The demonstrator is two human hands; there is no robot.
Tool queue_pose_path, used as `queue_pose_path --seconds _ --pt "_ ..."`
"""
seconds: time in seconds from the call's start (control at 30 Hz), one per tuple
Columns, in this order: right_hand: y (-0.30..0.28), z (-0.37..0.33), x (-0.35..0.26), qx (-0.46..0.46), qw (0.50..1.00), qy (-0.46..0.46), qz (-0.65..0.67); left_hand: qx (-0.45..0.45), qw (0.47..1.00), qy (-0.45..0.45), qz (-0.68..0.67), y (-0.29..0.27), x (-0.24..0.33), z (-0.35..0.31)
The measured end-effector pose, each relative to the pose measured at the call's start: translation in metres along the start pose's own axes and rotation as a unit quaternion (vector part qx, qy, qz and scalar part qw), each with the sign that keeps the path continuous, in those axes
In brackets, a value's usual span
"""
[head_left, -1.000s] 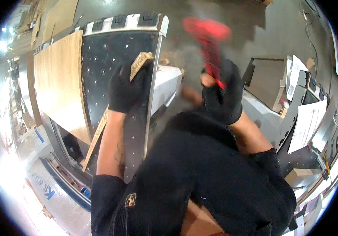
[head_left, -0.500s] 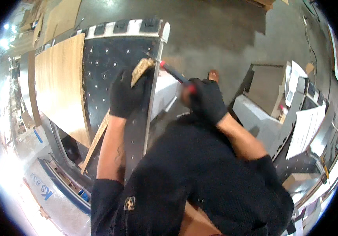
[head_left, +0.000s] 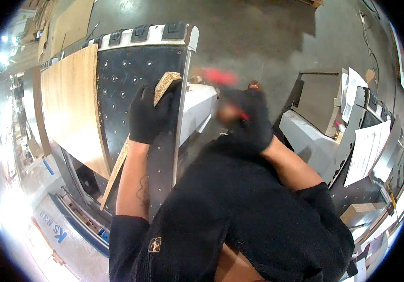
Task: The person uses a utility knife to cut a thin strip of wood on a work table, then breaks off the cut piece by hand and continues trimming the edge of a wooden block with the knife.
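Observation:
My left hand [head_left: 151, 115], in a black glove, is closed around a narrow strip of particleboard [head_left: 165, 84]. The strip stands raised over a black tabletop dotted with round metal studs [head_left: 117, 70]. Its far end shows a rough chip face beyond my fingers, and its lower part [head_left: 114, 181] runs back beside my left forearm. My right hand [head_left: 253, 115], gloved too, grips a red-and-black hand tool [head_left: 218, 76] right of the table edge. Motion smears the tool, so its exact kind cannot be told. It is apart from the strip.
A wide wood-faced panel [head_left: 72, 108] lies on the table's left part. White-and-black trim [head_left: 152, 35] lines the table's far edge. Right of me stands a grey bench [head_left: 310, 129] with a box and papers [head_left: 367, 150]. Concrete floor [head_left: 249, 37] stretches ahead.
The tool has swung away from the strip's far end, to the right, and is now blurred. My right hand has shifted slightly right. My left hand and the strip have stayed nearly in place.

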State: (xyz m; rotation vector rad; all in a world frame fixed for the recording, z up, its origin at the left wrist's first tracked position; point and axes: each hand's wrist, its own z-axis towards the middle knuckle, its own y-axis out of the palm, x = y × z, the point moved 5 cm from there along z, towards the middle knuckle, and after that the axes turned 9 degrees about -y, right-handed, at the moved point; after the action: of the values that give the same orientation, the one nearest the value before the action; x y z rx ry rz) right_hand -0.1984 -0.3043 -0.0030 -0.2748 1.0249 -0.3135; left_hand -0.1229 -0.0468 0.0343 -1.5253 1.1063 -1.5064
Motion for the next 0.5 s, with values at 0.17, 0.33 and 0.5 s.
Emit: queue_pose_path --seconds 0.17,0.33,0.5 --pt "0.012 -0.003 0.012 -0.174 0.977 0.123 -0.001 0.020 0.999 0.018 0.021 0.001 -0.003 0.012" --pt "0.021 -0.017 0.025 -0.103 0.987 0.119 0.036 0.025 0.999 0.044 0.007 0.000 0.002 0.003" --pt "-0.012 0.033 -0.013 0.021 0.998 0.038 -0.050 0.007 1.000 0.002 0.030 0.001 -0.003 0.000"
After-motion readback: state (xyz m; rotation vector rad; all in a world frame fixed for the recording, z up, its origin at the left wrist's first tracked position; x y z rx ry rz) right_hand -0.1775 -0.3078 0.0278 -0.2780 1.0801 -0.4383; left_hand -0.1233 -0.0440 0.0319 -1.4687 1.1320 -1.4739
